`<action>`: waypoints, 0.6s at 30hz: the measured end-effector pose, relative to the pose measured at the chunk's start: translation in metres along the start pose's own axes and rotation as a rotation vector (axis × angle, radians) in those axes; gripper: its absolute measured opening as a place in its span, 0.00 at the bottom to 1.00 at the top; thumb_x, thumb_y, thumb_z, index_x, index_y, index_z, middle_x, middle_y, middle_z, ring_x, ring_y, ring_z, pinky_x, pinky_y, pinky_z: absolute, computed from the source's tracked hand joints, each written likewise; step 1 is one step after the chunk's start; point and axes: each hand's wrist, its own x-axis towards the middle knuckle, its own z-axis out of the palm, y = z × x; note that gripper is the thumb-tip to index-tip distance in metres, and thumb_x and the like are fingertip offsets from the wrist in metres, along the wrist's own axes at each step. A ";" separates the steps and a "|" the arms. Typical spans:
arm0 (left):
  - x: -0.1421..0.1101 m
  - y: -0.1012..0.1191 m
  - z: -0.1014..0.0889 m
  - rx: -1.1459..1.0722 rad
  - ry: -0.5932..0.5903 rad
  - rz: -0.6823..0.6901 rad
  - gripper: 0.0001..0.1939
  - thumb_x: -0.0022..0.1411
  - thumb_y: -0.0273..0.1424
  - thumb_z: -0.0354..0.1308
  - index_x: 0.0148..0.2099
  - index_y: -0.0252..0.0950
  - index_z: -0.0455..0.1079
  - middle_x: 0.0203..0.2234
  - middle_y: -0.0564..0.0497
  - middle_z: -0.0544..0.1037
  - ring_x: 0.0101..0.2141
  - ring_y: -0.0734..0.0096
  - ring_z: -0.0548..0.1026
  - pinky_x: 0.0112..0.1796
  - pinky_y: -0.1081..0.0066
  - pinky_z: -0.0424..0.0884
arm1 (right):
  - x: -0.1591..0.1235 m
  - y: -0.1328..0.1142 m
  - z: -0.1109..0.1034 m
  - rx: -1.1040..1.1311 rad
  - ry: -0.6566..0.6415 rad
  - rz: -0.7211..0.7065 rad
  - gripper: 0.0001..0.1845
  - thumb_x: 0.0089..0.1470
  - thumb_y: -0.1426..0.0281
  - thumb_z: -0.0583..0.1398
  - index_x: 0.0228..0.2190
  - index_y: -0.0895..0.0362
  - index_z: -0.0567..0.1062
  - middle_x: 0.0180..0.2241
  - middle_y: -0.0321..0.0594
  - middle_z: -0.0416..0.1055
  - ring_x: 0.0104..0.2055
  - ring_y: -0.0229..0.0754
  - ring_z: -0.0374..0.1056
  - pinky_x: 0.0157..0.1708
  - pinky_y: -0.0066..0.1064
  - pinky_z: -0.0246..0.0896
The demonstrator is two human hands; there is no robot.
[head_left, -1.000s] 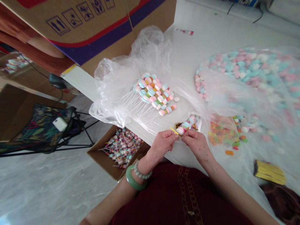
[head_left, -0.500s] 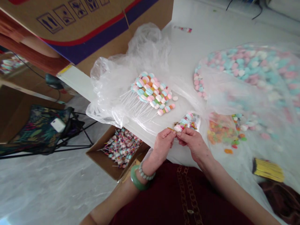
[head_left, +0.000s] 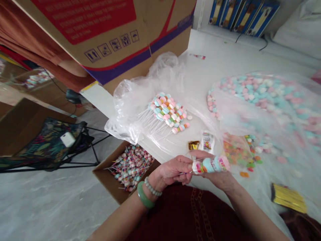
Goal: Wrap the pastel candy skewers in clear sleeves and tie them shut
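Note:
A wrapped marshmallow skewer [head_left: 212, 164] lies sideways in front of me, its clear wrapper gathered at the left end by a thin gold twist tie [head_left: 192, 157]. My left hand [head_left: 177, 169] is closed, pinching the gathered neck and stick. Behind the skewer, my right hand [head_left: 216, 178] supports it with curled fingers; its fingertips are mostly hidden. Just beyond the hands are a small bundle of gold twist ties [head_left: 194, 145] and a printed stack of wrappers [head_left: 207, 141]. Unwrapped marshmallow skewers [head_left: 168, 110] lie in a pile on clear plastic.
A large carton [head_left: 120, 50] stands at the back left. Below the table edge, an open box [head_left: 107, 172] holds wrapped skewers. To the right are bagged marshmallows [head_left: 265, 88], gummy candies [head_left: 235, 147] and a yellow packet [head_left: 288, 197]. A folding chair [head_left: 50, 144] stands left.
The skewer has turned from pointing away to lying sideways toward the right, across my right hand. The gold ties and wrappers are now uncovered. My view has tilted up.

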 end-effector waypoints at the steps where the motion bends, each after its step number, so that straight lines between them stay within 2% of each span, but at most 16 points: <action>1: -0.003 0.004 -0.001 0.038 -0.032 -0.028 0.23 0.42 0.47 0.68 0.23 0.31 0.69 0.11 0.55 0.66 0.10 0.84 0.53 0.16 0.74 0.49 | -0.002 -0.005 0.000 -0.136 -0.064 -0.090 0.09 0.51 0.61 0.60 0.29 0.53 0.75 0.24 0.35 0.71 0.24 0.37 0.64 0.23 0.29 0.58; 4: -0.016 0.029 -0.002 0.257 -0.079 -0.109 0.20 0.43 0.45 0.66 0.21 0.32 0.69 0.09 0.57 0.63 0.12 0.82 0.53 0.16 0.74 0.47 | -0.008 -0.018 0.001 -0.656 -0.130 -0.442 0.10 0.57 0.66 0.55 0.28 0.55 0.75 0.23 0.37 0.71 0.25 0.38 0.65 0.26 0.30 0.58; 7: -0.031 0.058 0.004 0.706 -0.056 -0.123 0.14 0.49 0.38 0.64 0.21 0.33 0.69 0.11 0.59 0.60 0.16 0.81 0.55 0.19 0.75 0.49 | -0.016 -0.028 0.007 -1.146 -0.166 -0.740 0.11 0.59 0.74 0.52 0.29 0.58 0.73 0.24 0.39 0.69 0.26 0.40 0.63 0.29 0.33 0.57; 9: -0.039 0.067 0.014 1.122 0.015 -0.031 0.12 0.54 0.33 0.61 0.21 0.33 0.69 0.13 0.58 0.61 0.18 0.79 0.58 0.22 0.75 0.53 | -0.017 -0.034 0.012 -1.401 -0.256 -0.793 0.10 0.58 0.78 0.51 0.30 0.59 0.72 0.25 0.41 0.69 0.28 0.42 0.64 0.31 0.35 0.56; 11: -0.044 0.065 0.031 1.583 0.233 0.139 0.11 0.58 0.26 0.55 0.24 0.34 0.69 0.16 0.55 0.65 0.21 0.75 0.62 0.26 0.72 0.58 | -0.013 -0.038 0.016 -1.544 -0.287 -0.730 0.11 0.55 0.81 0.51 0.31 0.59 0.71 0.26 0.41 0.69 0.27 0.42 0.63 0.30 0.34 0.54; 13: -0.048 0.056 0.049 1.936 0.518 0.310 0.10 0.59 0.21 0.50 0.29 0.34 0.70 0.22 0.52 0.70 0.24 0.70 0.66 0.30 0.68 0.62 | -0.003 -0.038 0.019 -1.480 -0.185 -0.581 0.12 0.53 0.83 0.51 0.30 0.59 0.72 0.25 0.41 0.69 0.26 0.41 0.62 0.28 0.33 0.52; 14: -0.049 0.050 0.056 2.048 0.645 0.364 0.10 0.59 0.19 0.49 0.30 0.34 0.69 0.22 0.50 0.71 0.24 0.68 0.67 0.30 0.67 0.63 | 0.003 -0.037 0.021 -1.324 -0.090 -0.471 0.11 0.52 0.82 0.52 0.28 0.59 0.71 0.24 0.41 0.69 0.26 0.40 0.61 0.27 0.32 0.51; 16: -0.049 0.040 0.065 2.168 0.818 0.451 0.11 0.59 0.18 0.47 0.31 0.34 0.68 0.22 0.50 0.70 0.24 0.66 0.68 0.30 0.65 0.64 | 0.016 -0.033 0.025 -0.897 0.105 -0.241 0.09 0.51 0.77 0.53 0.24 0.57 0.68 0.20 0.37 0.65 0.23 0.37 0.58 0.24 0.29 0.49; 18: -0.047 0.031 0.062 2.154 0.923 0.586 0.12 0.61 0.18 0.46 0.32 0.34 0.68 0.22 0.49 0.70 0.24 0.66 0.68 0.30 0.65 0.64 | 0.028 -0.027 0.031 -0.461 0.177 -0.056 0.09 0.51 0.71 0.53 0.21 0.55 0.64 0.16 0.31 0.58 0.18 0.34 0.52 0.20 0.27 0.46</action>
